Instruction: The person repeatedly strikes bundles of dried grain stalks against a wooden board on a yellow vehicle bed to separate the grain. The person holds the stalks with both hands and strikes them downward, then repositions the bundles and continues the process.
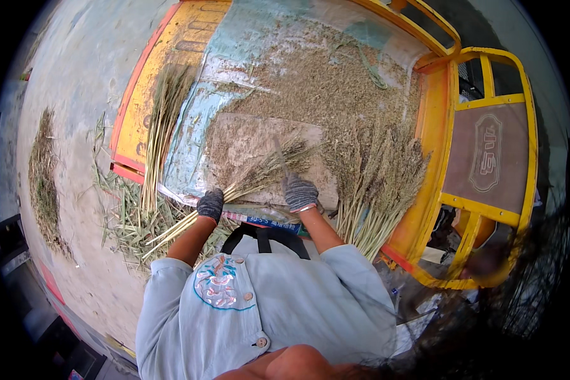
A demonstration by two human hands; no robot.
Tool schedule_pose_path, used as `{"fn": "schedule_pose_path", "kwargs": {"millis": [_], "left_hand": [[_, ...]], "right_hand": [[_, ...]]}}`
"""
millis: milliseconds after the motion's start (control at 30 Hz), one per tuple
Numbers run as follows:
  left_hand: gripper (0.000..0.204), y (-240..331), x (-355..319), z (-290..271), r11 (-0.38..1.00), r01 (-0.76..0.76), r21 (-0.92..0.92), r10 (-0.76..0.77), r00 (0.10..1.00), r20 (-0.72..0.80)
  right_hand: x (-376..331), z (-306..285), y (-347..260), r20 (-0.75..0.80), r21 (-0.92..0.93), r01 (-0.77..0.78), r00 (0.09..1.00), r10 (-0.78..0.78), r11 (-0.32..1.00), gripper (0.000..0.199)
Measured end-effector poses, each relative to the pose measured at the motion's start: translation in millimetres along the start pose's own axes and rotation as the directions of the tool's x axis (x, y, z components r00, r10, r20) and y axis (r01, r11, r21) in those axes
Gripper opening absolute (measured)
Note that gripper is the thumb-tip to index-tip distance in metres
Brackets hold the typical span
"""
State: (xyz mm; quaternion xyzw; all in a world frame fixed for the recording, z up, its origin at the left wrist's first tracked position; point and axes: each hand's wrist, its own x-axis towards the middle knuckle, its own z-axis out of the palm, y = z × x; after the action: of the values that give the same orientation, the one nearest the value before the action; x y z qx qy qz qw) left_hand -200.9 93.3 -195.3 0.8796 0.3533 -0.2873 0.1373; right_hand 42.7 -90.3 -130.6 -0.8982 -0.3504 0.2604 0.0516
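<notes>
My left hand [210, 205], in a dark grey knit glove, is closed round the pale stems of a small bunch of grain stalks [250, 180]. Its brushy seed heads lie to the right, across a flat board [304, 134]. Gloved likewise, my right hand [300, 192] grips a thin, straight, greyish tool [279, 152] that points away from me over the seed heads. Whether it is a blade or a stick I cannot tell. Loose seed and chaff [323, 82] cover the board's surroundings and a pale blue sheet [244, 38].
A larger heap of grain stalks [386, 177] lies right of the board. Another bundle [164, 120] rests along the yellow side panel [147, 82] at left. Yellow railings [529, 158] rise at right. Stripped leaves [133, 221] and a dried bunch [44, 183] lie on the concrete floor [79, 126].
</notes>
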Motion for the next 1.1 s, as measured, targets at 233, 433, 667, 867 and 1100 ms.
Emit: {"fn": "schedule_pose_path", "kwargs": {"millis": [233,433,667,867,1100], "left_hand": [[0.023,-1,-2,-2,1.000,-0.025,0.007,0.026,0.999,-0.048],[0.024,3,-1,-3,0.999,-0.028,-0.020,0.027,0.999,-0.026],[0.025,10,-19,6,0.994,0.034,-0.108,-0.034,0.999,0.001],[0.036,9,-32,10,0.330,0.451,-0.829,0.444,0.701,0.558],[0.038,29,-34,57,0.739,0.183,-0.649,0.110,0.917,0.384]], "right_hand": [[-38,70,-32,0.281,0.096,0.061,0.956,-0.086,0.993,0.037],[3,5,87,0.040,0.032,-0.365,0.931,0.364,0.930,0.037],[-45,13,-17,0.161,0.035,0.114,0.980,-0.119,0.993,0.038],[-46,87,-1,0.349,0.046,0.123,0.928,-0.131,0.991,0.045],[-46,88,-3,0.268,0.121,0.282,0.914,-0.305,0.952,0.044]]}}
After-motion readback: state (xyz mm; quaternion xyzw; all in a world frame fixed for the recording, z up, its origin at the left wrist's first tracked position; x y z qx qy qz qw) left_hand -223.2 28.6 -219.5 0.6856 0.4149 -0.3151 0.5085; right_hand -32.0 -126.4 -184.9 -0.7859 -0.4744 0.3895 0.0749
